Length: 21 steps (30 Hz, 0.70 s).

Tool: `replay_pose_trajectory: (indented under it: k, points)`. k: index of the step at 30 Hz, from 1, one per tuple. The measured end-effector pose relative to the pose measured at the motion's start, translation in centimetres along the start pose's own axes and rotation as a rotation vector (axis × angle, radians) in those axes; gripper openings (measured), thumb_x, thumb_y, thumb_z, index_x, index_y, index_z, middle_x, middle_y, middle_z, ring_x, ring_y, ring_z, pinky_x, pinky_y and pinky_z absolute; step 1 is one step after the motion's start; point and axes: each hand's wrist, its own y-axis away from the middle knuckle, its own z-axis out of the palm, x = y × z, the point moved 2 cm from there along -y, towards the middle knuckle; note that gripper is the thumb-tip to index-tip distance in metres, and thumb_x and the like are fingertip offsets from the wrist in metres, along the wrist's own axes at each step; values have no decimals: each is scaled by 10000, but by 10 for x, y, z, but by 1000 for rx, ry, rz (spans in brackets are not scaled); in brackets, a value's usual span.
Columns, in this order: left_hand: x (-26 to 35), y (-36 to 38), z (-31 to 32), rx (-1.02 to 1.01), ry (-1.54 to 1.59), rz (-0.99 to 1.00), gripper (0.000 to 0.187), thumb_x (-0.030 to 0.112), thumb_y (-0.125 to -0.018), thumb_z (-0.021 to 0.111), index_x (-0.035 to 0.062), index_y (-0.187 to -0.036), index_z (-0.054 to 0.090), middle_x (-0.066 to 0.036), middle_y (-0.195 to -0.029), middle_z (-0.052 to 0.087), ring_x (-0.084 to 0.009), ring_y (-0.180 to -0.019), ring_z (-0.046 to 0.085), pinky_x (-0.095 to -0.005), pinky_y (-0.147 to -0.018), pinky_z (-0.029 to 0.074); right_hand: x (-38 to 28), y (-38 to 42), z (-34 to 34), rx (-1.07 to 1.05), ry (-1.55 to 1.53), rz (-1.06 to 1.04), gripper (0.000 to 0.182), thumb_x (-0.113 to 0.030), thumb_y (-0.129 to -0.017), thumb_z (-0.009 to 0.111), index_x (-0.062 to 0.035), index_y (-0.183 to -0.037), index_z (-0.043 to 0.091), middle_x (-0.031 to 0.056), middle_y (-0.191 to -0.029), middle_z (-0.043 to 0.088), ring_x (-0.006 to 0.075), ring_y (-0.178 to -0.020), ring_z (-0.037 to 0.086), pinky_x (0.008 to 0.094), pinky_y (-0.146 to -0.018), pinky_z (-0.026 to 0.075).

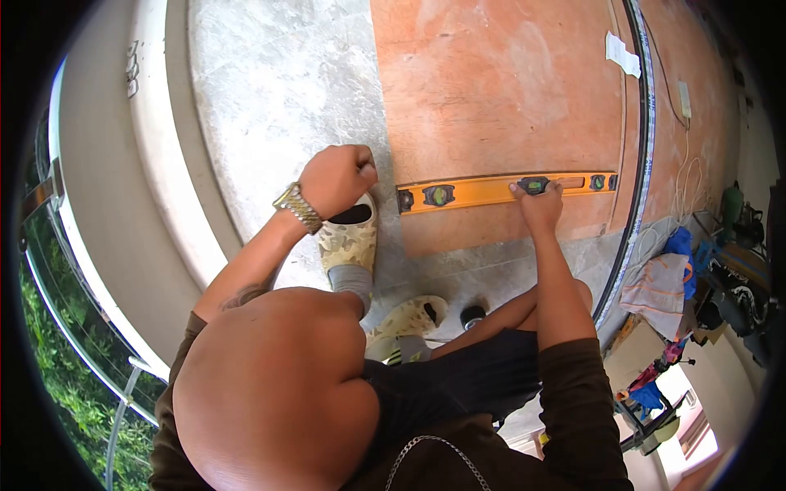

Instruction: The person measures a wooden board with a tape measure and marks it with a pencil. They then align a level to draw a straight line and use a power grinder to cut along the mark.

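An orange spirit level (483,193) with black-framed green vials lies across a reddish-brown board (491,90). My right hand (540,206) grips the level near its middle vial, thumb and fingertips at its edge. My left hand (337,182), with a gold-coloured watch (297,208) on the wrist, is closed with the fingers curled under. It is just above my camouflage-patterned clog (348,241), left of the level's end. Whatever those fingers hold, if anything, is hidden.
Grey marbled flooring (278,82) borders the board. A long dark strip (643,123) runs along the right, with a white paper scrap (622,55) beside it. Cables, bags and a grey-orange cloth (657,286) are piled farther right. Railing and greenery show at left.
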Motion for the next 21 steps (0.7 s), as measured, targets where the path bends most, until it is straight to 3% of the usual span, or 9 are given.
replay_pose_trajectory:
  k: [1,2,4,8,11,17,21]
  points:
    - [1,6,-6,-4,233,-34,196,167,-956,584,-9,-933,665,-75,-751,685,-138,-667,659,-295,-631,526,2,-1,1,-1,9,-6,1100,-445,-668,882,220,-1384,377,383,-1490,353,447,-1350,459,404,-1133,394]
    - [-2,7,-5,0,228,-29,196,167,-956,584,-9,-933,665,-75,-751,685,-138,-667,659,-295,-631,526,4,-2,2,1,17,-11,1094,-450,-668,881,220,-1378,388,382,-1488,358,449,-1346,462,407,-1130,396]
    - [-10,10,1,37,716,-22,145,112,-945,581,-5,-943,666,-88,-796,703,-152,-714,687,-306,-652,542,7,-2,1,-6,4,-13,1113,-450,-667,882,202,-1404,362,377,-1483,367,449,-1341,467,406,-1132,394]
    - [-15,27,3,45,666,16,132,68,-952,596,-16,-1036,653,-65,-874,700,-109,-766,673,-268,-672,540,-6,14,-23,59,-170,-28,1154,-411,-656,878,135,-1474,274,356,-1464,403,440,-1323,486,408,-1126,397]
    - [-27,36,2,57,775,-15,131,54,-952,602,-16,-1053,646,-63,-851,703,-106,-761,672,-260,-683,533,-16,18,-35,132,-48,9,1133,-348,-646,866,96,-1485,246,332,-1426,460,425,-1309,503,417,-1110,408]
    - [-37,49,-11,115,747,-48,158,175,-1009,610,27,-1053,641,-51,-845,694,-100,-731,649,-249,-652,513,19,-16,-114,231,128,-133,1051,-303,-645,852,63,-1464,306,326,-1354,523,442,-1240,549,440,-1065,449]
    - [-32,57,-29,333,716,-19,253,293,-1054,532,54,-999,593,-62,-876,680,-129,-714,648,-269,-648,528,87,-26,-173,281,187,-157,1041,-310,-645,851,42,-1464,314,326,-1339,530,451,-1217,560,454,-1043,465]
